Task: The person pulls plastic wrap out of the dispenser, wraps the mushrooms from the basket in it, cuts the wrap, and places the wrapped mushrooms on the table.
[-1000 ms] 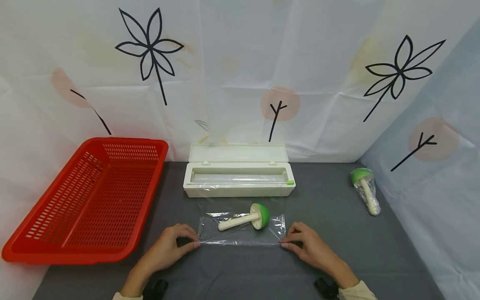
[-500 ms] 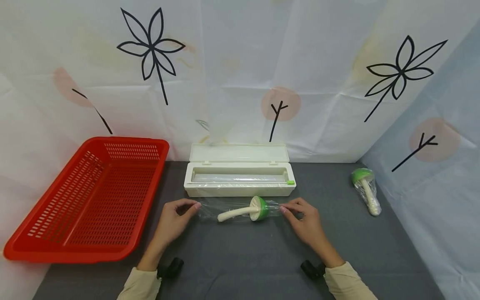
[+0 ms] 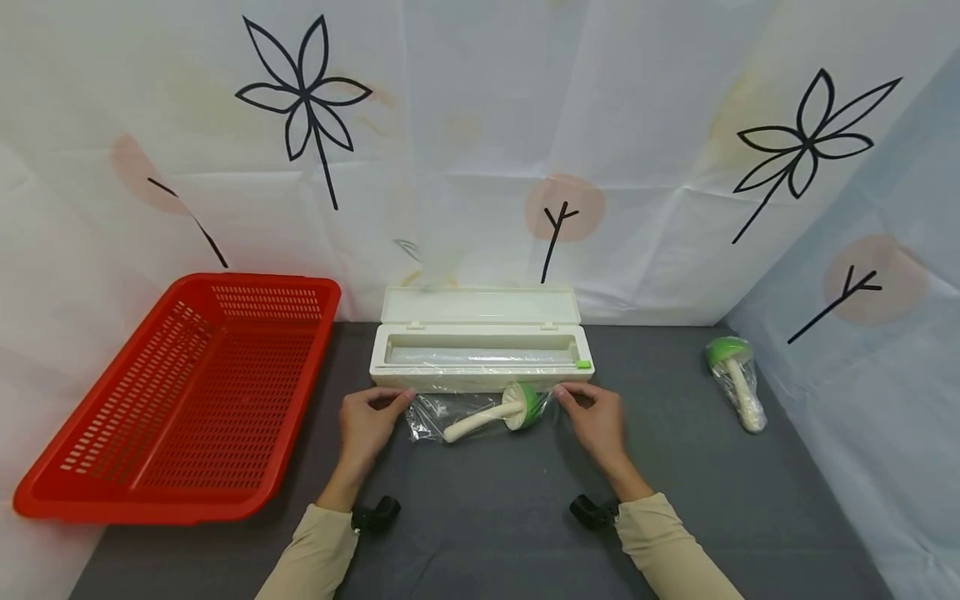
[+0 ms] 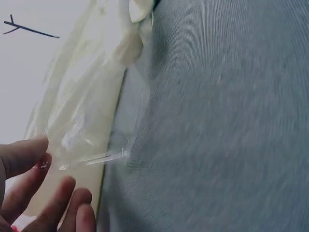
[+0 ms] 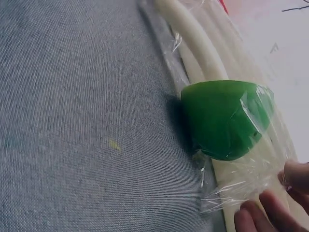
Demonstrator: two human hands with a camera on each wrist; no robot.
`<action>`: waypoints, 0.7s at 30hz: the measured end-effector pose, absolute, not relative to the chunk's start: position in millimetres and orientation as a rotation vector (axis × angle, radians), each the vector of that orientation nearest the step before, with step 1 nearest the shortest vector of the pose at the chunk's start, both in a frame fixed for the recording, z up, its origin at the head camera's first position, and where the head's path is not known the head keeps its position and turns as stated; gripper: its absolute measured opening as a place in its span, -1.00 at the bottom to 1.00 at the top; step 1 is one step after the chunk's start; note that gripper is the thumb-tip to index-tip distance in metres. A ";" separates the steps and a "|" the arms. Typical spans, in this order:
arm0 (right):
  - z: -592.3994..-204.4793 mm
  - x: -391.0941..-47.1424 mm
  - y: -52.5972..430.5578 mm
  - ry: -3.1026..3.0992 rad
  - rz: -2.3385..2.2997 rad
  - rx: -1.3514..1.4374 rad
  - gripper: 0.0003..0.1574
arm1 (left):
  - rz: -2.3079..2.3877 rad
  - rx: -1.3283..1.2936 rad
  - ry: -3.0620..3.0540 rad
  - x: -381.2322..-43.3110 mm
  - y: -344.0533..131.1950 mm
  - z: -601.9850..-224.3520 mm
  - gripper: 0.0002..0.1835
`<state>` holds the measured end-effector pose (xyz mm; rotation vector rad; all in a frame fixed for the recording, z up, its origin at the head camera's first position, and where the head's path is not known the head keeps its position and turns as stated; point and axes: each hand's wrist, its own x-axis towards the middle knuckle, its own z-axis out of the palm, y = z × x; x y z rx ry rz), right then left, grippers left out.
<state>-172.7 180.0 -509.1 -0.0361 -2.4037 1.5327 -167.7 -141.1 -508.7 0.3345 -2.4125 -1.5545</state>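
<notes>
A toy mushroom with a green cap and cream stem lies on clear plastic film just in front of a white film dispenser. My left hand pinches the film's left corner between thumb and index finger, its other fingers loosely bent in the left wrist view. Opposite it, my right hand pinches the film's right corner beside the green cap. In the right wrist view the film passes over part of the cap. Neither hand touches the mushroom.
A red plastic basket stands at the left. The dispenser's lid is raised against the patterned cloth backdrop. At the far right lies another green-capped mushroom wrapped in film. Grey cloth covers the table.
Both hands have moved away from me toward the dispenser, pinching the film's corners. The film's near edge has been lifted and carried over, and the mushroom has shifted slightly toward the dispenser.
</notes>
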 end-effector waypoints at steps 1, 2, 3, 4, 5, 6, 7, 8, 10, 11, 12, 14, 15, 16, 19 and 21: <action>-509.2 -173.2 178.9 -2.401 1.567 -0.064 -0.79 | -1.572 0.356 -2.401 -168.1 -140.3 -509.9 -0.82; -509.3 -173.7 177.8 -2.394 1.611 -0.086 -0.79 | -1.598 0.374 -2.382 -168.4 -139.5 -510.9 -0.82; -509.5 -174.0 176.9 -2.383 1.657 -0.105 -0.78 | -1.631 0.393 -2.363 -168.7 -138.9 -511.8 -0.81; -509.9 -174.5 176.2 -2.364 1.706 -0.124 -0.78 | -1.673 0.404 -2.342 -168.9 -138.4 -512.6 -0.81; -510.3 -174.7 175.8 -2.338 1.757 -0.143 -0.78 | -1.717 0.410 -2.318 -169.3 -138.0 -513.3 -0.79; -510.7 -175.0 175.2 -2.312 1.800 -0.155 -0.78 | -1.764 0.417 -2.294 -169.6 -137.7 -514.0 -0.77; -511.0 -175.1 174.8 -2.284 1.846 -0.172 -0.77 | -1.805 0.423 -2.273 -169.7 -137.4 -514.4 -0.75; -510.9 -175.1 174.4 -2.261 1.883 -0.184 -0.76 | -1.843 0.425 -2.253 -169.9 -137.2 -514.8 -0.74; -511.3 -175.7 174.4 -2.237 1.935 -0.216 -0.73 | -1.898 0.420 -2.233 -169.6 -136.9 -515.1 -0.72; -511.2 -176.0 174.6 -2.238 1.953 -0.228 -0.72 | -1.917 0.412 -2.235 -169.3 -136.7 -514.9 -0.71; -510.8 -176.0 174.9 -2.249 1.963 -0.235 -0.71 | -1.928 0.401 -2.248 -168.8 -136.7 -514.9 -0.71; -509.6 -176.0 176.1 -2.287 1.979 -0.245 -0.69 | -1.951 0.376 -2.289 -167.6 -137.1 -514.3 -0.73; -508.8 -175.8 176.9 -2.312 1.989 -0.244 -0.67 | -1.967 0.363 -2.307 -167.0 -137.4 -513.9 -0.75; -507.8 -175.3 177.8 -2.338 2.000 -0.240 -0.65 | -1.980 0.352 -2.325 -166.2 -137.8 -513.2 -0.76; -504.2 -173.2 180.7 -2.400 2.050 -0.218 -0.62 | -2.068 0.323 -2.333 -164.5 -139.5 -511.9 -0.76; -502.1 -171.7 182.6 -2.416 2.109 -0.202 -0.62 | -2.146 0.314 -2.307 -163.5 -140.8 -511.1 -0.75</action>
